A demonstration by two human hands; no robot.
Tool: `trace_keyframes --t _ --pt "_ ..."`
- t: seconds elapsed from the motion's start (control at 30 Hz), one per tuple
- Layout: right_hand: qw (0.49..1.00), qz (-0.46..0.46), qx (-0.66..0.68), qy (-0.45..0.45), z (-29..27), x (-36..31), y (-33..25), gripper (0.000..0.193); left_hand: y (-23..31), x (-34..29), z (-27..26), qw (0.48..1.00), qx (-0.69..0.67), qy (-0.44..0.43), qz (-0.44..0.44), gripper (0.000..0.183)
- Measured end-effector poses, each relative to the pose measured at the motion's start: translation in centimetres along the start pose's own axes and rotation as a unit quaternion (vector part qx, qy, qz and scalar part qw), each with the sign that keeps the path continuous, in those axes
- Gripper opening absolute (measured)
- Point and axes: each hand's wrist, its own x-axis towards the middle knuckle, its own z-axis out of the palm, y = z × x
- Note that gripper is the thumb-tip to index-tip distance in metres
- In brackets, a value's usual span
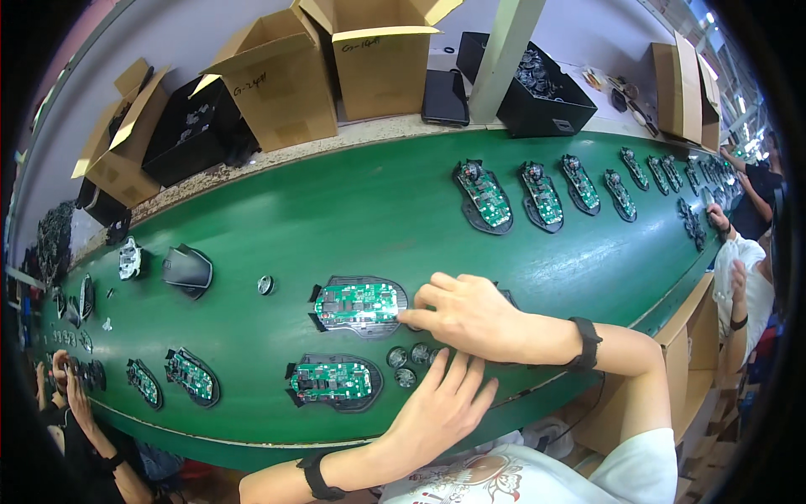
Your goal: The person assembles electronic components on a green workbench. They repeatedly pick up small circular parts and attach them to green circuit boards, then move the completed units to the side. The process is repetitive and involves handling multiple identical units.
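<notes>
Upper board assembly: centre of frame, long axis left-right, directly left of right hand. Right hand nearer; fingertips at assembly's right end, fingers curled, pinch cannot be told. Left hand: lower in frame, fingers slightly spread, underside hidden, hold cannot be told; round parts just left of fingertips. Lower board assembly roughly parallel.

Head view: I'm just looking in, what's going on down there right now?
A person's right hand is at the right end of a green circuit board set in a dark shell. The left hand, fingers spread, is beside some small round parts. A similar board lies nearer the person, and more lie along the green work surface.
</notes>
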Motion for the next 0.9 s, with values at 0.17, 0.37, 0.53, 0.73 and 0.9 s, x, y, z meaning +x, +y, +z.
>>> trace_keyframes --t 0.17,0.37,0.53,0.73,0.9 --pt "0.993 0.094 0.039 0.061 -3.5 -0.9 0.3 0.034 0.0 1.4 -0.1 0.996 0.057 0.018 -0.068 0.051" --pt "0.896 0.339 0.285 0.029 -6.2 -6.7 2.5 0.040 -0.8 3.7 2.3 0.989 0.045 -0.011 -0.143 0.075" --pt "0.934 0.237 0.263 0.044 -4.6 -7.8 1.7 0.038 -1.3 2.6 1.5 0.993 0.059 -0.037 -0.095 0.070" --pt "0.939 0.226 0.257 0.016 -3.6 -7.6 1.3 0.040 -1.3 0.7 1.2 0.996 0.007 -0.042 -0.074 0.053" --pt "0.946 0.224 0.234 0.023 -3.2 -8.0 0.9 0.042 -1.6 0.8 1.1 0.997 0.027 -0.030 -0.067 0.050"
